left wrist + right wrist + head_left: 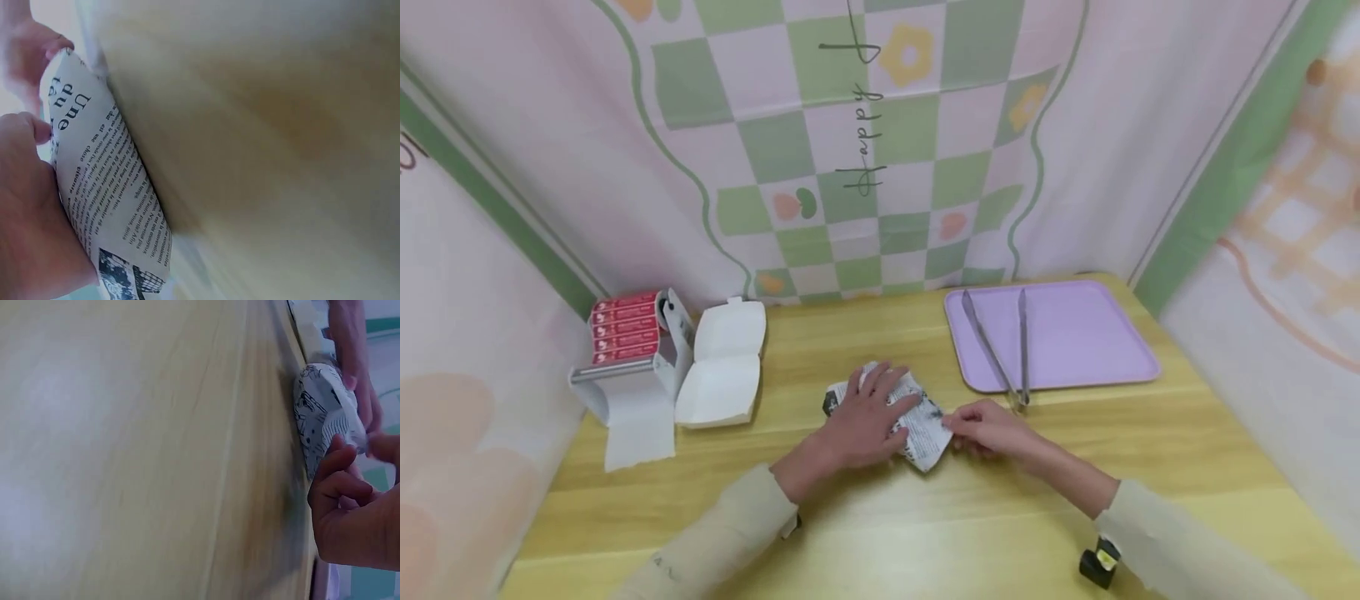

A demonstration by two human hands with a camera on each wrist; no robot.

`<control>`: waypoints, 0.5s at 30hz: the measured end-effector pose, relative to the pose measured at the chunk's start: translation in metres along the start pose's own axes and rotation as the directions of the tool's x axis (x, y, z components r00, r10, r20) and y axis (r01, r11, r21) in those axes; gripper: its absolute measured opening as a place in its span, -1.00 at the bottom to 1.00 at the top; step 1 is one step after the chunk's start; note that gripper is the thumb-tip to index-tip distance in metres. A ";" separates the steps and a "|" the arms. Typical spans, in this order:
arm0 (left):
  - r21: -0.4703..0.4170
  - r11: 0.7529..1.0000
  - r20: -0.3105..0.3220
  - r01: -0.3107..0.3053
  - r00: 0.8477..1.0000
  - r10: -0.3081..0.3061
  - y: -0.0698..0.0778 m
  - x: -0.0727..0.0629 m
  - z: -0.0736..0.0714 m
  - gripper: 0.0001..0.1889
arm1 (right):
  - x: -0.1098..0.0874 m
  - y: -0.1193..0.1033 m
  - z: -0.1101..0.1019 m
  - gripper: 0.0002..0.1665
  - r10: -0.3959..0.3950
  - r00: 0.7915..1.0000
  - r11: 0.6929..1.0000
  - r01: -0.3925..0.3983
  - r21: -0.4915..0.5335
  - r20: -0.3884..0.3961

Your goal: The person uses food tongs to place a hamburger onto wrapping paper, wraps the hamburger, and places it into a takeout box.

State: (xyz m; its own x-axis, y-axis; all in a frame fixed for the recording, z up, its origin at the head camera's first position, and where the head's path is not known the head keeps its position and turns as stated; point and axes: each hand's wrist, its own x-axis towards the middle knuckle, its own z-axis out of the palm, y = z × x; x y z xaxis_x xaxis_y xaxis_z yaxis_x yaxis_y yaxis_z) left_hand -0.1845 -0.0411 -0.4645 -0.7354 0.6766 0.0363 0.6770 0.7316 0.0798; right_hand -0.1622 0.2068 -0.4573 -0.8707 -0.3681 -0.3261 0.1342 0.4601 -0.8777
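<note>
A flattish bundle wrapped in newsprint-patterned paper (931, 437) lies on the wooden table between both hands. My left hand (867, 423) rests on top of it with fingers spread, covering its middle. At the bundle's right end, my right hand (992, 431) pinches the paper's edge between thumb and bent fingers. In the left wrist view the wrapped paper (109, 187) shows printed text and a dark picture at its lower end. From the right wrist, the near end of the paper (314, 409) looks folded, with a loose flap by the fingertips. Whatever is inside is hidden.
A purple tray (1097, 333) stands at the back right, with metal tongs (1024, 342) lying across its left side. An open white takeout box (718, 392) sits at the back left. Beside it is a dispenser (666, 379) with red-labelled rolls (625, 329). A patterned curtain (880, 150) hangs behind.
</note>
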 end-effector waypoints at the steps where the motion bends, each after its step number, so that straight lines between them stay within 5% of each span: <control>1: -0.003 1.000 0.003 -0.002 1.000 0.002 -0.002 -0.001 -0.001 -0.44 | 0.002 0.000 0.004 -0.61 -0.006 1.000 1.000 0.006 -0.007 0.005; 7: -0.079 0.997 0.045 0.003 0.999 0.001 -0.012 -0.002 -0.008 -0.45 | 0.004 -0.002 0.026 -0.65 -0.030 0.998 0.998 0.033 -0.047 0.047; 12: -0.208 0.977 -0.011 -0.040 0.999 0.038 -0.024 0.001 -0.010 -0.65 | 0.003 -0.008 0.028 -0.65 -0.085 0.992 0.992 0.093 -0.085 0.088; 15: -0.270 0.957 -0.057 -0.107 0.994 0.095 -0.033 0.002 -0.010 -0.82 | 0.008 -0.012 0.021 -0.62 -0.121 0.992 0.985 0.125 -0.122 0.037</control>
State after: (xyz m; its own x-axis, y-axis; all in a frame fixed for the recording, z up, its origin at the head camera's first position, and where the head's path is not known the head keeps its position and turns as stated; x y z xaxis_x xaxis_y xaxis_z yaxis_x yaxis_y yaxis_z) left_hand -0.2088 -0.0648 -0.4575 -0.6683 0.7371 0.1002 0.7189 0.6055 0.3413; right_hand -0.1613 0.1814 -0.4563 -0.8623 -0.4510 -0.2301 -0.0345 0.5057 -0.8620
